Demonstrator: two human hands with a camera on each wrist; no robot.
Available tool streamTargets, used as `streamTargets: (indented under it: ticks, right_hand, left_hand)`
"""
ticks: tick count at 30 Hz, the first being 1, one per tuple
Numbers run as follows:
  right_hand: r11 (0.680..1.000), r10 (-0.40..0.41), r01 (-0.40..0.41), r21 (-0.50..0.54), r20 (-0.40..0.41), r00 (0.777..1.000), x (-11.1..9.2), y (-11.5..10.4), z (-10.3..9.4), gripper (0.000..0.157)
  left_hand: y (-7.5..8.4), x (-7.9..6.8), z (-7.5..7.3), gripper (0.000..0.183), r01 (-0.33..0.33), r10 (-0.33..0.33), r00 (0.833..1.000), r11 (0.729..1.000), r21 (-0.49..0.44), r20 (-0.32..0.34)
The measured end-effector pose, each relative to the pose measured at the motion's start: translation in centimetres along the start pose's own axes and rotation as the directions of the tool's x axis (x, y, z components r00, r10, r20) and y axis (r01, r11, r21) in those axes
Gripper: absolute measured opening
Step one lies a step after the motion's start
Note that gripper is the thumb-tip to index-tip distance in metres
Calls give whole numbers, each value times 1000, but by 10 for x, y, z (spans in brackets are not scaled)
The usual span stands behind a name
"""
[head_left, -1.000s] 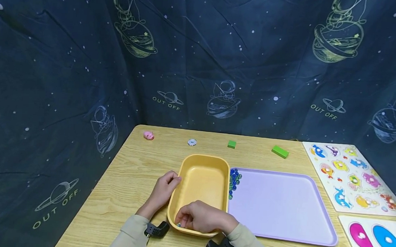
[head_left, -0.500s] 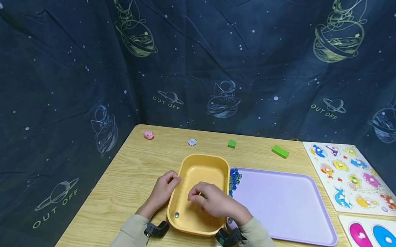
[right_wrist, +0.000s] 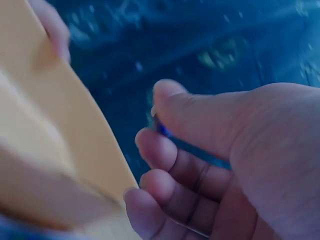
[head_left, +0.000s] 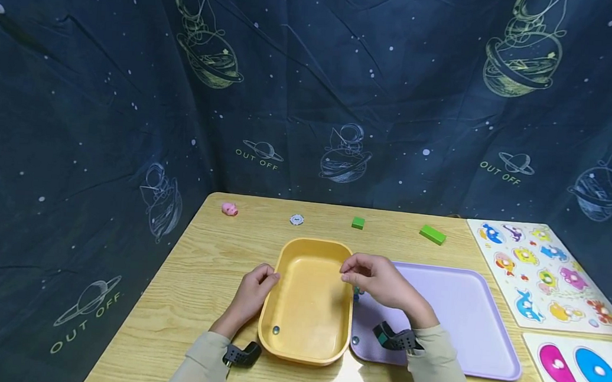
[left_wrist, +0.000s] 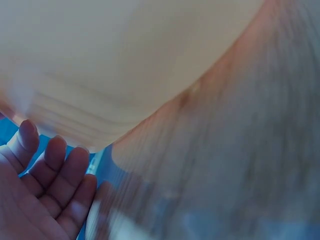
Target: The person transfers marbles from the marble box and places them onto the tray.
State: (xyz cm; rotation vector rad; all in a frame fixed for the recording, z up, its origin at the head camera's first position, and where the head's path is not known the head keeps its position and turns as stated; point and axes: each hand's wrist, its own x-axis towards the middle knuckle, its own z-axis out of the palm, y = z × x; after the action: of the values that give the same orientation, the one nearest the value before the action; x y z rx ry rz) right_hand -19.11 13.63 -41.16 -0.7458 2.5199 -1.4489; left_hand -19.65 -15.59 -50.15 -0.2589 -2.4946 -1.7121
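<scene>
My left hand (head_left: 256, 287) rests on the left rim of a yellow plastic bin (head_left: 304, 327), thumb over the edge; the left wrist view shows its fingers (left_wrist: 76, 162) beside the bin wall. One dark glass marble (head_left: 276, 330) lies on the bin's floor, front left. Over the bin's right rim hovers my right hand (head_left: 377, 279), thumb and index finger pinching a small blue marble (right_wrist: 162, 127), mostly covered by the fingertips. Several blue and green marbles (head_left: 357, 293) lie along the left edge of the purple tray (head_left: 462, 320), partly hidden by this hand.
Another marble (head_left: 355, 340) sits at the tray's front left corner. Along the table's back stand a pink pig (head_left: 229, 209), a poker chip (head_left: 296, 219), a small green block (head_left: 358, 222) and a longer green block (head_left: 432, 235). Puzzle boards (head_left: 550, 279) lie at right.
My right hand has lifted from the bin's front left corner and moved right and back to the tray side. The marble left in the bin has shifted slightly. My left hand stays put.
</scene>
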Motion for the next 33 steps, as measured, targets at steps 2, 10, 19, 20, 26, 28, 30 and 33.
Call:
streamTargets:
  ticks: [2,10,19,20,26,28,30,33]
  right_hand:
    - [999,32,-34,-29,-50,998,-2,8,-11,13]
    - [974,187,-205,-97,-169,968,-10,52,-37,18]
    - [947,317,-321,-20,-106,943,-15,90,-34,15]
    - [945,322,-325,-15,-102,941,-15,91,-34,15]
    - [945,320,-323,-53,-59,945,-17,93,-34,12]
    - [945,317,-318,-73,-28,948,-17,92,-33,12]
    - [949,304,-302,-87,11,953,-15,92,-30,13]
    - [957,280,-276,-85,50,959,-13,90,-24,14]
  left_hand:
    - [0,0,0,19,4,-4,1000,1000,-4,1]
    - [13,-3,-3,19,28,-28,999,1000,-14,25]
    - [35,-10,-5,19,22,-22,999,1000,5,33]
    - [35,-10,-5,18,21,-21,999,1000,1,35]
    - [35,-9,-5,19,13,-13,999,1000,-4,40]
    - [34,-9,-5,19,14,-14,999,1000,-1,41]
    - [35,-9,-5,19,17,-17,999,1000,0,42]
    - [35,-8,-5,19,19,-19,999,1000,4,42]
